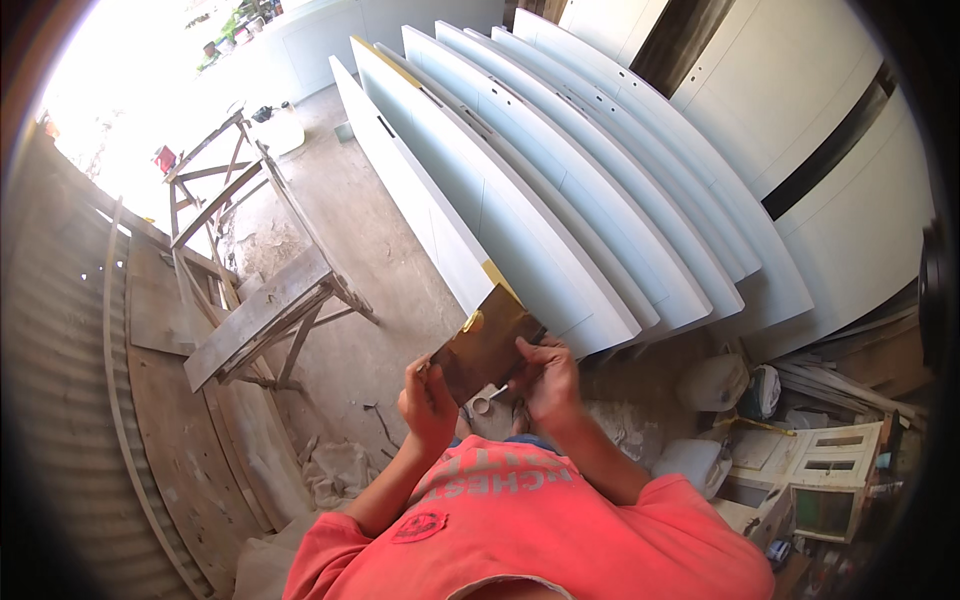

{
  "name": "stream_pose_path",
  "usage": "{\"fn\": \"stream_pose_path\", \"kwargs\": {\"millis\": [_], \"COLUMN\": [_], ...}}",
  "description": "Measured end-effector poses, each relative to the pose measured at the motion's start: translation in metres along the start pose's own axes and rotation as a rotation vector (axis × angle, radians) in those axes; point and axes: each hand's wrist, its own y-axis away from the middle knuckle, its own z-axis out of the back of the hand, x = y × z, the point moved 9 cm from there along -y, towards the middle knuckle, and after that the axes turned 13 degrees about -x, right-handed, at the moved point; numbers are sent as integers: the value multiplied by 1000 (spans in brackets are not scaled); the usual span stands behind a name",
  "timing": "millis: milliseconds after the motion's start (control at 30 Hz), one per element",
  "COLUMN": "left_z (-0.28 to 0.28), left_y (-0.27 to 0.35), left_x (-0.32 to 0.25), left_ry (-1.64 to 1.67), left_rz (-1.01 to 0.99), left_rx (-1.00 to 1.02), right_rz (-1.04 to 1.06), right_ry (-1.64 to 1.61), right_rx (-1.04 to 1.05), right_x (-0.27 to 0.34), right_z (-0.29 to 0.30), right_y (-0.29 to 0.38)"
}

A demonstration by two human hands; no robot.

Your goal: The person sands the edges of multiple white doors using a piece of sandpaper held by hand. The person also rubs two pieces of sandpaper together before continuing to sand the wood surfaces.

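Note:
Both hands grip a thin brown board, tilted in front of my chest. A lump of yellow filler paste sits near its upper left edge. My left hand pinches the board's left side, thumb on the face. My right hand holds the right side; whether it also holds a small tool is unclear. Just past the board, a white door panel stands on edge, with a slot cut in its edge and a yellow patch at its near end. A second door panel carries yellow along its far edge.
More white door panels stand in a row behind these. Left is a wooden trestle bench beside a corrugated metal wall. A small round container is by my feet. Plastic jugs and a worn cabinet sit at right.

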Motion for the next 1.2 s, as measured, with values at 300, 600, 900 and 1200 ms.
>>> {"fn": "stream_pose_path", "kwargs": {"millis": [300,600,900,1200], "left_z": [-51,-32,-23,-55], "left_y": [46,-31,-108,-88], "left_x": [49,39,1,-20], "left_ry": [924,950,739,540], "left_rz": [1634,1124,748,573], "left_rx": [482,-26,175,380], "right_rz": [1422,1632,66,177], "right_ry": [1055,1175,12,31], "right_rx": [674,191,43,107], "right_x": [64,47,54,90], "right_z": [-85,-71,82,28], "right_y": [97,101,-19,31]}}
